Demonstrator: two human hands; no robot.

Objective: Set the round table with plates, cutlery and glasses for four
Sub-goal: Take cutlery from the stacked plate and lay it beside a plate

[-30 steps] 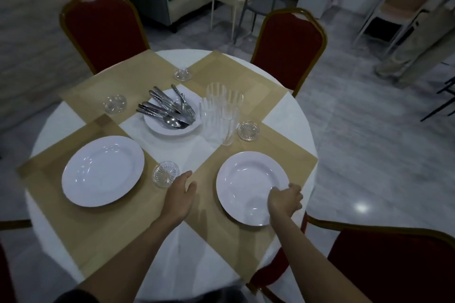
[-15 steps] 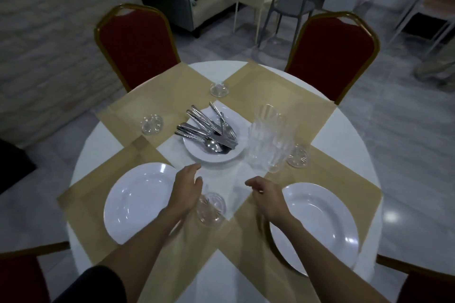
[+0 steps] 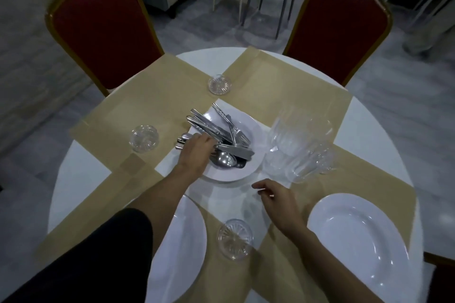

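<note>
Left hand (image 3: 197, 155) now on cutlery (image 3: 219, 135), fingers curled over it, right hand (image 3: 278, 201) loosely spread

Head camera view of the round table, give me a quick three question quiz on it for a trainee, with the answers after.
1. True or false: the left hand is on the pile of cutlery on the centre plate.
2. How many small glass dishes are on the table? A) two B) three C) five
3. Fill in: the clear tumblers stand to the ____ of the centre plate.

Key
1. True; the right hand hovers empty, fingers loosely curled, holding nothing.
2. B: far, left and near.
3. Right.
</note>
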